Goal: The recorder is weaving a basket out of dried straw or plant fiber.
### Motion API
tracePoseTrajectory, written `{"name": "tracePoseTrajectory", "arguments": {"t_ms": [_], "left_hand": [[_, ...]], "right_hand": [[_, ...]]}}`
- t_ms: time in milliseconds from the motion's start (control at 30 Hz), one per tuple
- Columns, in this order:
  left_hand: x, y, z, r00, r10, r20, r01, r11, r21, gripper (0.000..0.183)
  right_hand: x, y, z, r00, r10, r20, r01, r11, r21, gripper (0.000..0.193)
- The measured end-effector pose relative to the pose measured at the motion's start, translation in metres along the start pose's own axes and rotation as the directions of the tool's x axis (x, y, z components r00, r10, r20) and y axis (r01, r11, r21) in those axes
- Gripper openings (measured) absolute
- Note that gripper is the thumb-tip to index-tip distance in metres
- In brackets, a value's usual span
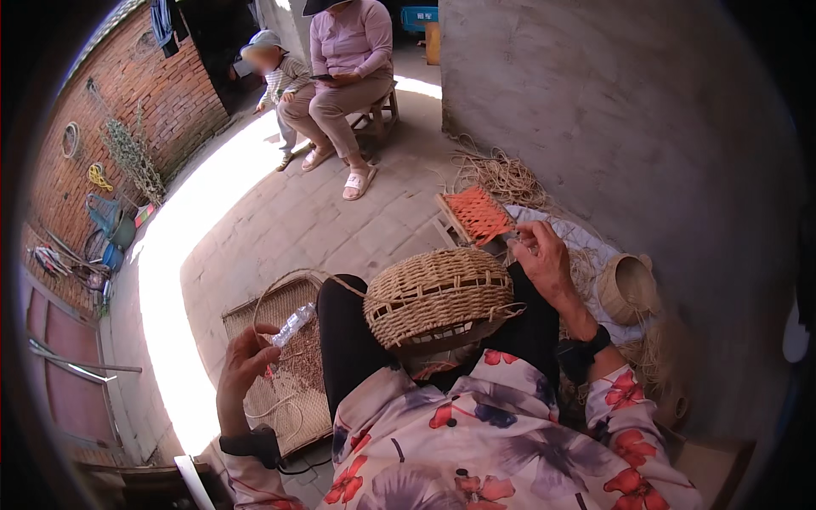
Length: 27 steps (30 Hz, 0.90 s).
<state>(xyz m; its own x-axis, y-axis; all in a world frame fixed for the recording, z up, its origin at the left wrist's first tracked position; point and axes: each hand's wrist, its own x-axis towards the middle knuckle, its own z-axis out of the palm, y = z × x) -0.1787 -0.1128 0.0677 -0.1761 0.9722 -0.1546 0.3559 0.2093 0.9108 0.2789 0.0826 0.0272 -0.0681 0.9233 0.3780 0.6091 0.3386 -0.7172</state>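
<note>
A half-woven basket (pixel 438 285) of tan cord rests on its side on my lap between my knees, touched by neither hand. From its left side a long loose strand (pixel 287 275) curves out toward my left hand (pixel 245 364). That hand is closed on the lower end of a small clear plastic bottle (pixel 294 324), above a woven tray; a bit of red shows just under the fingers. My right hand (pixel 544 262) is raised beyond the basket on the right, thumb and fingers pinched together. A small greyish thing at its fingertips is too unclear to name.
A low stool with an orange woven seat (pixel 476 212) stands ahead of my right hand. Loose cord (pixel 501 177) and a small round basket (pixel 627 289) lie by the grey wall (pixel 595 110). The flat woven tray (pixel 308 399) is at my left. A seated person (pixel 353 51) and a child (pixel 285 81) are farther off.
</note>
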Motion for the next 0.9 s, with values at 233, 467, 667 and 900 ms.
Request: {"name": "tracePoseTrajectory", "arguments": {"t_ms": [233, 467, 667, 900], "left_hand": [[-0.014, 0.136, 0.082, 0.644, 0.649, 0.405, -0.705, 0.709, -0.017, 0.019], [-0.008, 0.146, 0.098, 0.458, 0.709, 0.536, -0.809, 0.583, -0.08, 0.019], [-0.003, 0.135, 0.102, 0.719, 0.518, 0.464, -0.494, 0.85, -0.182, 0.017], [0.053, 0.038, 0.153, 0.853, 0.504, 0.136, -0.493, 0.863, -0.111, 0.019]], "right_hand": [[0.003, -0.196, -0.016, 0.564, -0.822, -0.083, 0.752, 0.469, 0.462, 0.072], [-0.037, -0.203, 0.03, 0.55, -0.735, 0.396, 0.102, 0.529, 0.842, 0.09], [-0.079, -0.148, 0.039, 0.558, -0.443, 0.701, -0.554, 0.43, 0.713, 0.071], [-0.085, -0.098, 0.017, 0.868, -0.211, 0.449, -0.09, 0.823, 0.561, 0.032]]}}
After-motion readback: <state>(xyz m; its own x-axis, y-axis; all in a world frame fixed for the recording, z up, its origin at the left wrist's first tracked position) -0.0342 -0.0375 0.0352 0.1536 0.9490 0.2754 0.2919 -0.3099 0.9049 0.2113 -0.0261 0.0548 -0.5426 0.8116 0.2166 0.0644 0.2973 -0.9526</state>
